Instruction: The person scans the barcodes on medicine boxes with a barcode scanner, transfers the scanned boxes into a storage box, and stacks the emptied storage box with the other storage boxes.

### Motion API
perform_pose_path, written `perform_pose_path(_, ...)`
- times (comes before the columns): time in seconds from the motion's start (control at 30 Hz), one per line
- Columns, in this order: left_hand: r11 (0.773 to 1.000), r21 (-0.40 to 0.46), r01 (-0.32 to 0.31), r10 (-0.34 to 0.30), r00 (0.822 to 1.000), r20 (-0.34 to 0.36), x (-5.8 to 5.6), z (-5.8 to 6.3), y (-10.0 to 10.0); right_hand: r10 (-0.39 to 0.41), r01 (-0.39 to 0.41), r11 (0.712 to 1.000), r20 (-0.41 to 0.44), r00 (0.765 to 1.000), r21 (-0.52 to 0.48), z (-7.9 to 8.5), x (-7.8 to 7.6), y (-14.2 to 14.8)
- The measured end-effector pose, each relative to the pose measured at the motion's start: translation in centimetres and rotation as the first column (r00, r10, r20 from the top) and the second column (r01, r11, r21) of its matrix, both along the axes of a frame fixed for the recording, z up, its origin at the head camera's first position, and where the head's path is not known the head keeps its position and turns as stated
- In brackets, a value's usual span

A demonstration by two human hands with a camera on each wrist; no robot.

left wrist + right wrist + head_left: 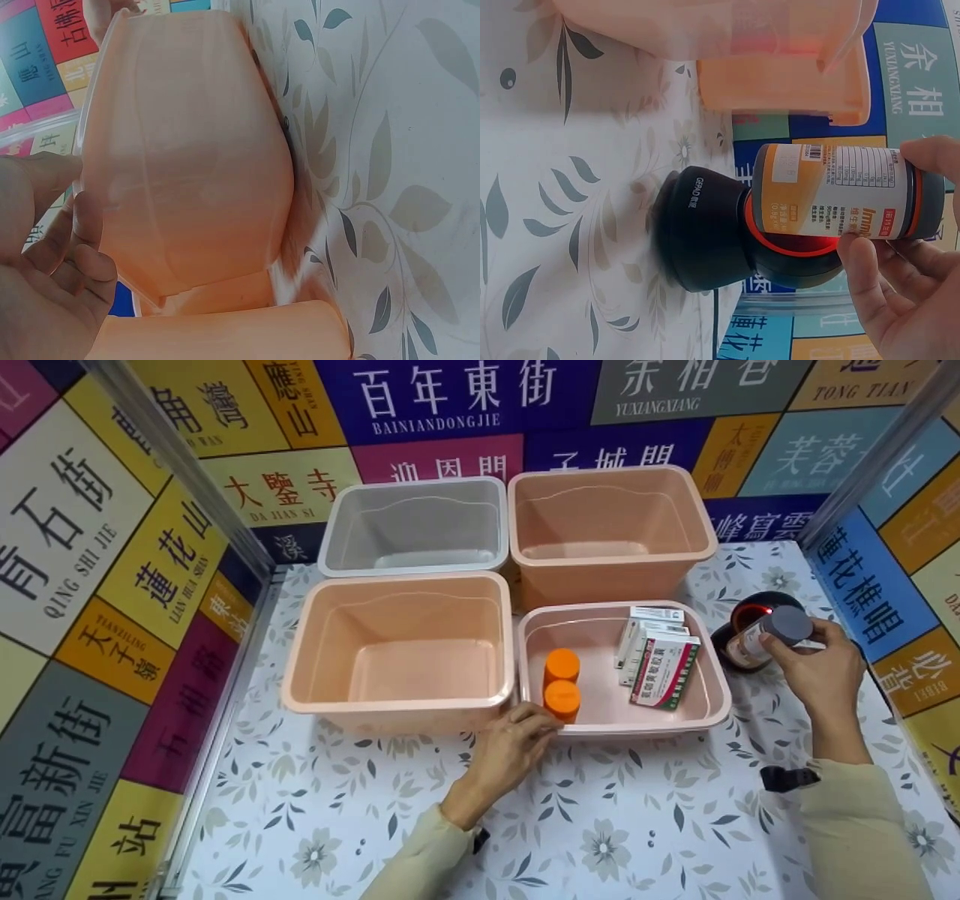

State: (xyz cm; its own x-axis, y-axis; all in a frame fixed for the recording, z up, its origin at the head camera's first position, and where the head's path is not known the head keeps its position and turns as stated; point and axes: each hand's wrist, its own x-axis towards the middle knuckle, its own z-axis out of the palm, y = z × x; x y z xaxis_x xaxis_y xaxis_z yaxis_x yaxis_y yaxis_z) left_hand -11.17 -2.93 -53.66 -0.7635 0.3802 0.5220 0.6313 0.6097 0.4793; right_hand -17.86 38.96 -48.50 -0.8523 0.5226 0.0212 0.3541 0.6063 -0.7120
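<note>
My right hand (pixel 829 671) holds a supplement bottle (pixel 832 191) with a dark cap and an orange-and-white label, tilted on its side. The bottle is right in front of a black barcode scanner (pixel 705 229), whose window glows red. With thumb and fingers my left hand (pixel 517 742) pinches the front left rim of the shallow pink bin (pixel 600 712). Inside that bin, two orange-capped bottles (pixel 562 665) stand at the left, near my left fingertips. Several medicine boxes (pixel 664 671) lean together at its right side.
A deeper peach bin (pixel 397 708) stands left of the pink one. Behind them are a grey bin (pixel 412 570) and another peach bin (pixel 607 577). Printed panels (pixel 450 405) wall in the floral-covered table (pixel 420 825) at the back and both sides.
</note>
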Motion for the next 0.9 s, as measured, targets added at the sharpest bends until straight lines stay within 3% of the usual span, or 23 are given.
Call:
perform_pose_path(0.6,1.0,0.014,0.012,-0.012,1.0,0.007,0.0,-0.1,0.1,-0.002,0.001,0.998,-0.01,1.0,-0.063,1.4,0.0,-0.6)
perform_pose_path(0.9,0.999,-0.03,-0.031,0.03,0.999,-0.02,0.1,-0.1,0.0,-0.005,0.001,0.999,-0.069,0.998,-0.054,2.1,-0.3,-1.3)
